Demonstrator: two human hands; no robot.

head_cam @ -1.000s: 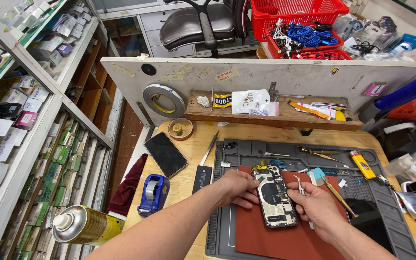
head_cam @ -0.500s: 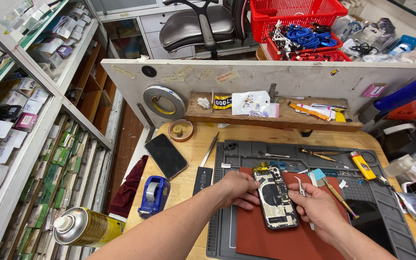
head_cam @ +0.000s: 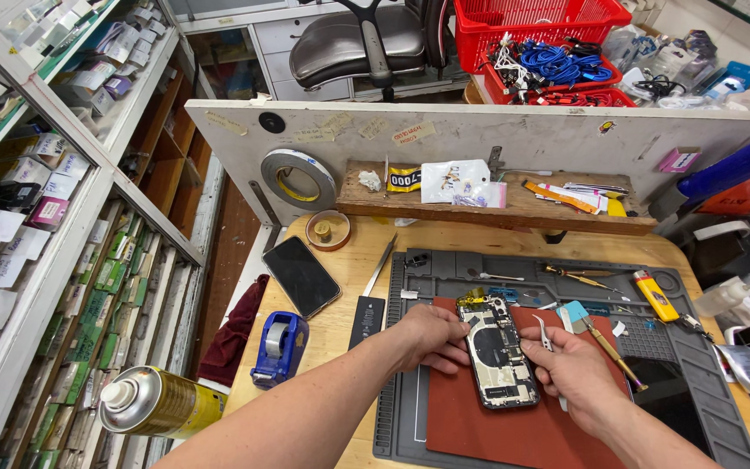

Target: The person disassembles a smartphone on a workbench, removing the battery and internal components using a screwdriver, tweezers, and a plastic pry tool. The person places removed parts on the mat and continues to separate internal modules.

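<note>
Opened smartphone (head_cam: 496, 352) on the red mat (head_cam: 514, 426)

Little has changed — my left hand (head_cam: 431, 337) still steadies its edge, right hand (head_cam: 570, 369) keeps gripping tweezers (head_cam: 547, 334) beside it.

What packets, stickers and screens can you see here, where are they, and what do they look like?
Dark phone: flat on the wooden table left of the grey mat, black rectangle, screen off.
White plastic packet: on the wooden shelf, soft, with small coloured pictures.
Yellow-and-black label: beside that packet, small rectangle.
Pink sticker: on the white board at right, small square.
Packets in the glass cabinet: far left, mostly white and green.
</note>
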